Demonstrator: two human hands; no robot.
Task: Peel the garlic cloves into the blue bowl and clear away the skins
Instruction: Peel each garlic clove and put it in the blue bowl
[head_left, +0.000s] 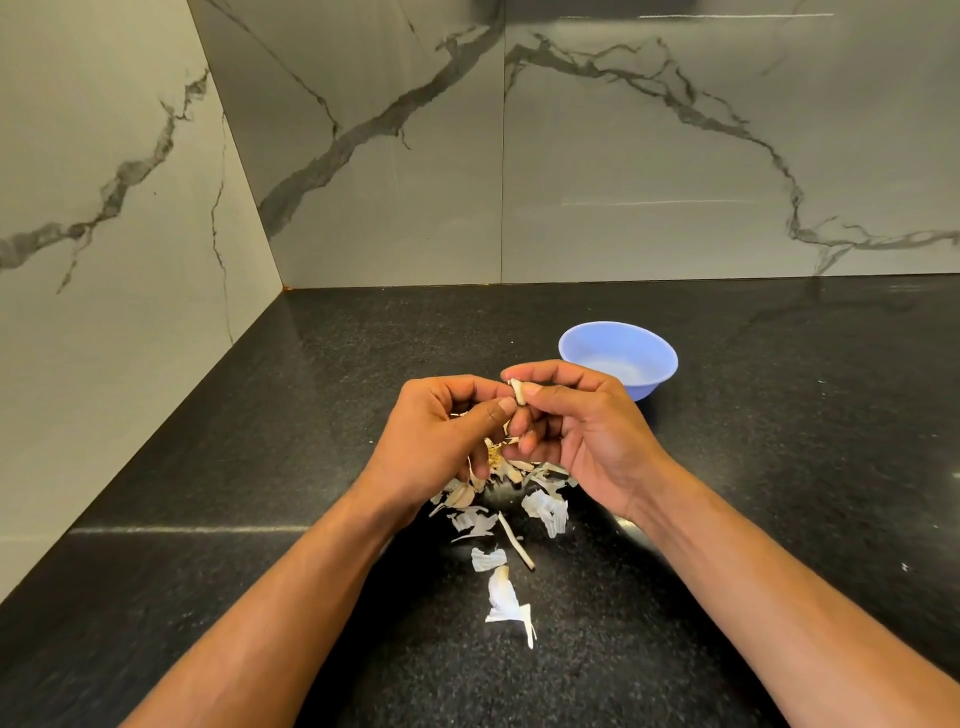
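Both the left hand (447, 426) and right hand (566, 415) pinch one garlic clove (518, 391) above the bench (779, 467). Torn skins (498, 519) lie beneath; the blue bowl (618, 358) stands just beyond.

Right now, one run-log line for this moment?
stage: peeling | both hands: left hand and right hand pinch garlic clove | skins: on counter | blue bowl: behind hands

Garlic clove (518, 391) mostly hidden by fingertips; blue bowl (618, 358) contents unclear
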